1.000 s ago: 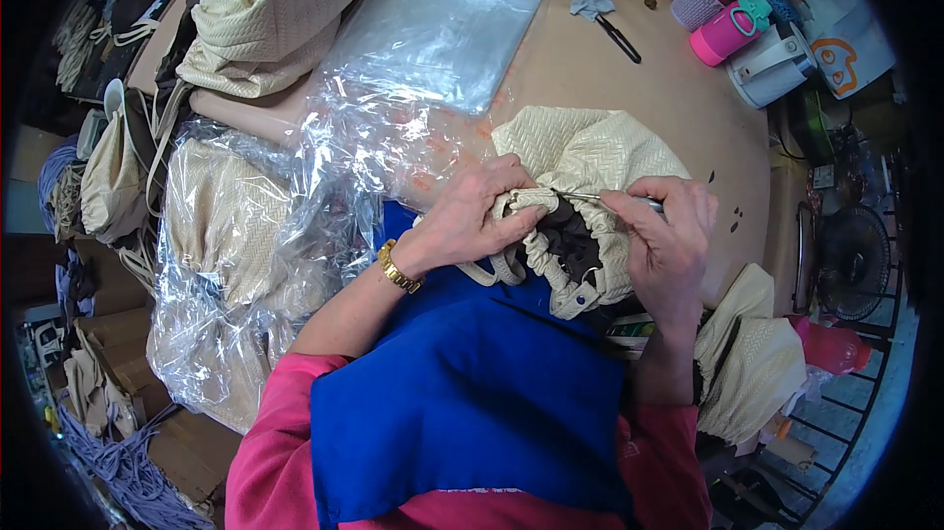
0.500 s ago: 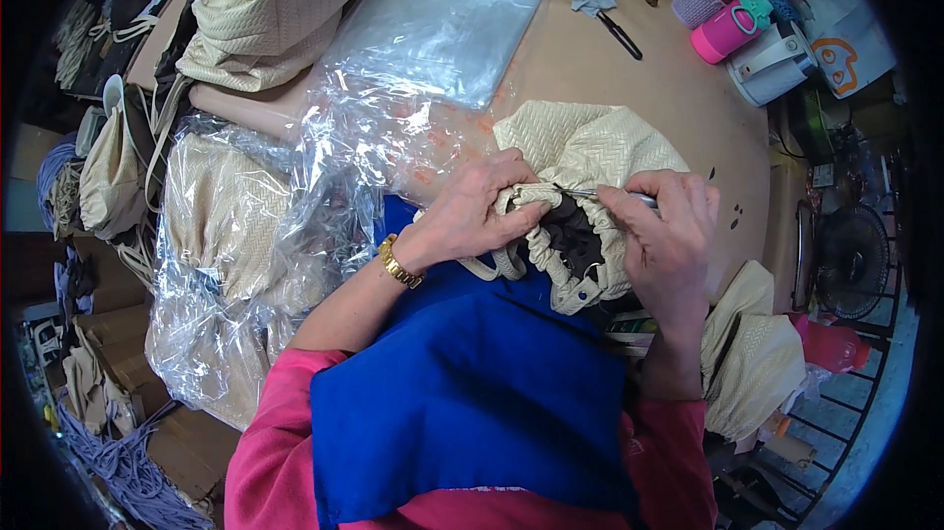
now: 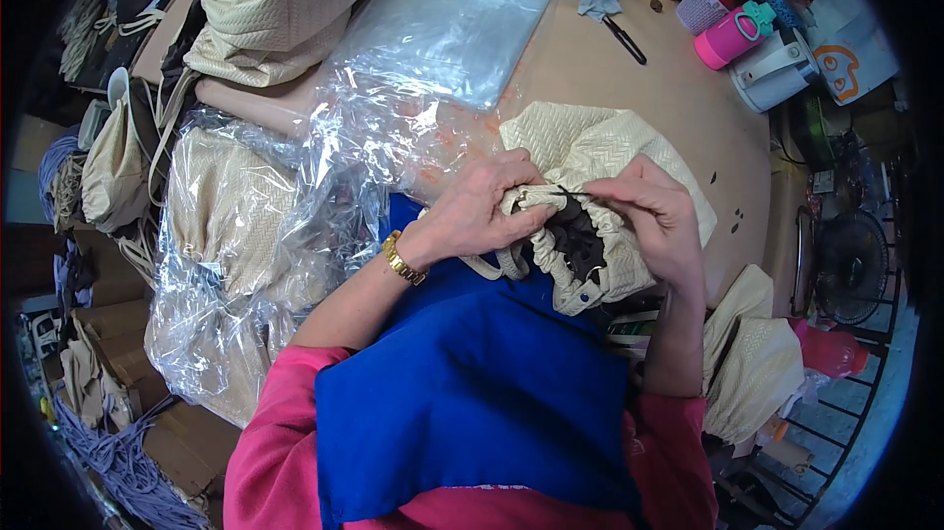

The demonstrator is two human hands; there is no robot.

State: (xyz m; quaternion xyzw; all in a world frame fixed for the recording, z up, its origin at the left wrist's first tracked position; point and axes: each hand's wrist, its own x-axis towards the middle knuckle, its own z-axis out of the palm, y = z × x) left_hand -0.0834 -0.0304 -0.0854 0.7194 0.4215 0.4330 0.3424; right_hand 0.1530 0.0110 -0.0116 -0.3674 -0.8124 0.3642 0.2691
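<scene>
Over my blue apron (image 3: 462, 402) lies a cream woven-texture bag (image 3: 580, 137) with a gathered rim and dark lining (image 3: 575, 245). My left hand (image 3: 482, 201) is closed on the gathered rim, thumb pressed on it beside a cream strap (image 3: 492, 265) that hangs below. My right hand (image 3: 657, 220) pinches a thin dark tool (image 3: 570, 192) at the top of the rim; much of the tool is hidden by the fingers. A small dark snap (image 3: 585, 297) shows on the lower rim.
Plastic-wrapped cream bags (image 3: 226, 235) lie left, under loose clear sheets (image 3: 452, 29). More cream bags stand top left (image 3: 275, 9) and right (image 3: 757, 363). At top right are a black cutter (image 3: 623, 38), pink bottle (image 3: 723, 38) and white jug (image 3: 772, 68). A fan (image 3: 848, 265) stands far right.
My right hand has moved up and turned, and the tool's silver handle, seen earlier, is out of sight. My left hand keeps its grip; the view has shifted slightly.
</scene>
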